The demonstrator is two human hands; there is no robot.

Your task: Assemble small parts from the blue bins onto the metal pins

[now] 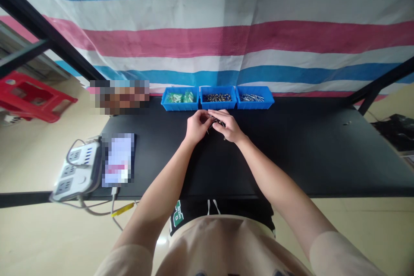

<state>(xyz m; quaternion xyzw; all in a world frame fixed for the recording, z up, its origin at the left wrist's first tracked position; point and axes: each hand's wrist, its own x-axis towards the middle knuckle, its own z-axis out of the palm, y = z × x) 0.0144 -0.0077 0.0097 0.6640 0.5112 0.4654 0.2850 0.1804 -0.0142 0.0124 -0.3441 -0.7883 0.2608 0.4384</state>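
My left hand (196, 127) and my right hand (230, 127) meet over the black table, just in front of the blue bins. The left fingers are curled in toward the thumb. The right fingers bend over toward the left hand, nearly touching it. Small dark and silvery metal pieces (221, 122) show between the hands, with a thin pin-like end poking out below the left fingers. Which hand grips which piece is hidden. Behind stand three blue bins: a left bin (179, 106) with green-and-white pieces, a middle bin (218, 105) with small brassy-dark parts, a right bin (255, 105) with long silvery pins.
On the table's left lie a phone (119, 155), blurred out, and a white power strip (79, 168) with cables. A pixelated thing (121, 97) sits at the back left. Small bits (347, 123) lie far right. A striped sheet (207, 39) hangs behind; a red stool (35, 95) stands left.
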